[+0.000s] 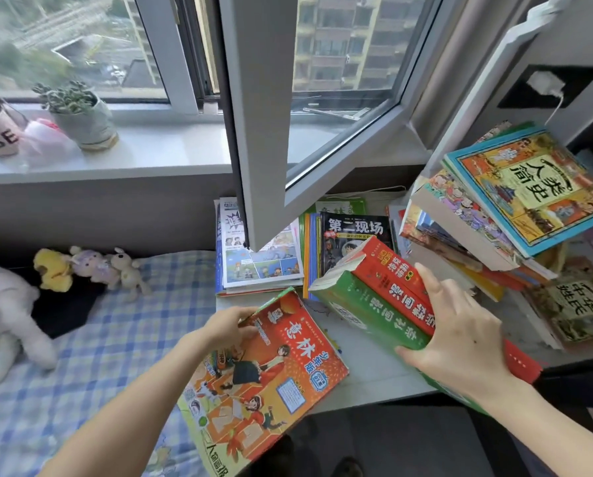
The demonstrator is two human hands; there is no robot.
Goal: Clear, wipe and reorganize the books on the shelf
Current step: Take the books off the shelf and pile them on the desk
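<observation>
Your left grip point(231, 327) holds the orange magazine point(271, 380) by its far corner, overhanging the desk point(367, 370) edge. Your right grip point(460, 342) clamps the thick books point(388, 277), red beside green, tilted over the desk.

Magazine point(271, 373) at left hand point(229, 327): glossy paper cover. Thick books point(381, 304) under right hand point(460, 339): glossy too. Further left: matt cloth sheet point(99, 356).
</observation>
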